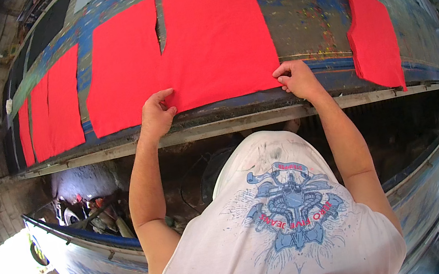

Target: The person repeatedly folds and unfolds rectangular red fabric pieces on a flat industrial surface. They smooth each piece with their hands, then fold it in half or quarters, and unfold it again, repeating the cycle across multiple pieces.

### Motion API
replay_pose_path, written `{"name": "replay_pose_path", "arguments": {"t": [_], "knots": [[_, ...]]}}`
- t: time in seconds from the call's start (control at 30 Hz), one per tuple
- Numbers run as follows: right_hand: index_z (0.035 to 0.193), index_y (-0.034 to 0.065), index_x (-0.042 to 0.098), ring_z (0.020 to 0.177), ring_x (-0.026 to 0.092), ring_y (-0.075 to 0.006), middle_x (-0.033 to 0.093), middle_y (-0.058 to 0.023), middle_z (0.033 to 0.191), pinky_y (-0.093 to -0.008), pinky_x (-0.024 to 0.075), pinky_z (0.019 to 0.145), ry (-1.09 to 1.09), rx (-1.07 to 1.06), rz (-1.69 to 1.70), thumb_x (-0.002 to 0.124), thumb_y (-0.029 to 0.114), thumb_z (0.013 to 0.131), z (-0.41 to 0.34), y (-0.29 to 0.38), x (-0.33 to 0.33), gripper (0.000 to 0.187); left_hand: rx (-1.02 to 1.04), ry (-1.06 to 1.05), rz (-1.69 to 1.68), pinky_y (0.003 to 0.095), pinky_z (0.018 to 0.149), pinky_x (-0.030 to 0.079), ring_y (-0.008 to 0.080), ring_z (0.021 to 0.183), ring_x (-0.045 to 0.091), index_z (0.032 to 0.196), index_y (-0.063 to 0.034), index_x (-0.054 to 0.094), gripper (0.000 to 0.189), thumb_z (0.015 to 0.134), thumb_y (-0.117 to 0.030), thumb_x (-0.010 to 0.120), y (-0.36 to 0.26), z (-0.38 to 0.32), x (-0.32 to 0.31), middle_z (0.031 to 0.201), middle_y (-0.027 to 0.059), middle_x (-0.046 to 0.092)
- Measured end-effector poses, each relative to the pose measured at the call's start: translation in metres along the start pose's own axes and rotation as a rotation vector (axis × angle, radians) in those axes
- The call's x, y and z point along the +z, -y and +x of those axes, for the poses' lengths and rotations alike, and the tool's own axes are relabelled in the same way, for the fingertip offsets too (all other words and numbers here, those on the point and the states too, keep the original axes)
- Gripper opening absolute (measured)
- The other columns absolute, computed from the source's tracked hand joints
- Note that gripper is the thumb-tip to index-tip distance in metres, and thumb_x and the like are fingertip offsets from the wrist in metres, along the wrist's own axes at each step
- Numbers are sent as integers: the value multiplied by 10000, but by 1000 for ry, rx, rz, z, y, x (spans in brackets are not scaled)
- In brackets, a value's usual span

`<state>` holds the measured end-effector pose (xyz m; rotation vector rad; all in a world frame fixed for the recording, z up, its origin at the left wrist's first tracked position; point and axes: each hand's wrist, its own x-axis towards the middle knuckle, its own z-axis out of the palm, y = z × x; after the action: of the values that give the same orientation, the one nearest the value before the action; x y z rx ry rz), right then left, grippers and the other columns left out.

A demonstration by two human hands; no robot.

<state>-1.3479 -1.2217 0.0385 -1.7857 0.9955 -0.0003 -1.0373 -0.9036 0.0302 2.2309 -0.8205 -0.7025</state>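
Observation:
A large red fabric panel (219, 37) lies on a long, paint-stained table in front of me. My right hand (298, 80) pinches its near right corner between thumb and fingertips. At the near left corner, my left hand (158, 114) touches the cloth with thumb and forefinger apart; whether it grips the edge is unclear. Directly left of this panel is a second red fabric panel (123, 70). The two meet near my left hand, and a narrow gap opens between them farther up.
Narrower red fabric pieces (61, 103) lie farther left along the table (304, 22). On the right, a red cut piece (375, 39) hangs slightly over the near edge. A metal rail (210, 132) runs along that edge. Behind me stands another long table (108, 272).

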Motion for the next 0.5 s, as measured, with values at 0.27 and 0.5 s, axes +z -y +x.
{"name": "replay_pose_path", "arguments": {"t": [0.27,0.5], "knots": [[1080,23,830,979,790,-291,821,-163,1040,-402,607,891,-37,-79,-166,789,38,916,-3,-1,-4,169,99,-52,165,310,785,550,132,827,596,1424,-31,714,647,801,56,868,-9,-5,-5,1055,49,690],[1057,70,839,964,792,-300,827,-130,1020,-424,613,874,-67,-94,-309,831,146,902,-7,-1,-2,172,45,-75,151,370,906,585,230,962,675,1520,-42,618,781,785,57,861,-18,-9,1,1298,152,658]]}}
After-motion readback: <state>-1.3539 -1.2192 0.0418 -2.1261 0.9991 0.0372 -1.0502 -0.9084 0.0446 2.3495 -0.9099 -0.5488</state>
